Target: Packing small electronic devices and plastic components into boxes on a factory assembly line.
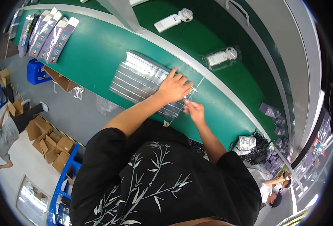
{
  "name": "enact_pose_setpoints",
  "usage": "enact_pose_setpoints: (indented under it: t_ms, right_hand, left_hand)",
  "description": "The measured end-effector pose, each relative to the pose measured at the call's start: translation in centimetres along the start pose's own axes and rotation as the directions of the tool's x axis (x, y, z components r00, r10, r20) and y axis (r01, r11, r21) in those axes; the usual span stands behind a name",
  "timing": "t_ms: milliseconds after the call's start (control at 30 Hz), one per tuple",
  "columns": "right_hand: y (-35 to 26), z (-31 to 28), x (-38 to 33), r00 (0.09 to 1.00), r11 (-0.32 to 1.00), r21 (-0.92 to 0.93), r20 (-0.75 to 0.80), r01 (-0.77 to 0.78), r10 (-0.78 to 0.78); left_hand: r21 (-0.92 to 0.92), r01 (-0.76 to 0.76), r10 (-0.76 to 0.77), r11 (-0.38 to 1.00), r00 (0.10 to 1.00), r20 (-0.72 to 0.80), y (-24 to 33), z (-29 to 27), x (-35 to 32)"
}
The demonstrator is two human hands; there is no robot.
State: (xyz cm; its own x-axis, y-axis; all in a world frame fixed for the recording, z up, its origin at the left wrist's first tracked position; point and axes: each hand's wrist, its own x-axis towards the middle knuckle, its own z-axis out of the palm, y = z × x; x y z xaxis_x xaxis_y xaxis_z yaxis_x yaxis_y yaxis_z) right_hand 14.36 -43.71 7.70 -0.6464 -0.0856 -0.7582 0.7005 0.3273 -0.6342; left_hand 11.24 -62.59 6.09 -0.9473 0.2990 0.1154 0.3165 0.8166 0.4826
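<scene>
A shiny grey plastic stack (136, 77), marked with pale parallel lines, lies at a slant on the green table (94, 41) in front of me. My left hand (175, 87) rests flat on its right part, fingers spread. Close beside it, at the stack's right end, my right hand (195, 112) has thumb and fingers pinched together. What sits in that pinch, if anything, is too small to make out. A small cream-coloured bundle (166, 123) shows at the near table edge, below the stack.
Purple printed boxes (47, 35) stand at the far left. Two white handheld fans (219, 57) lie on the green shelf beyond the rail. Black cables with silver foil (246, 145) sit at right. A blue stool (36, 71), cartons (47, 139) and other people are around.
</scene>
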Motion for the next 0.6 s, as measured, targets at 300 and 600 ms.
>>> enact_pose_setpoints:
  t_ms: [300,600]
  right_hand:
    - [-28.2,5.5,15.5,0.866,0.872,-0.298,-0.207,0.388,-0.456]
    - [-28.3,10.6,25.6,0.972,0.949,-0.274,0.215,0.155,-0.097]
  left_hand:
    - [-0.098,0.039,-0.05,0.994,0.993,-0.108,-0.4,-2.3,-1.6]
    - [-0.017,0.114,-0.115,0.993,0.992,-0.056,-1.5,-2.9,-4.0]
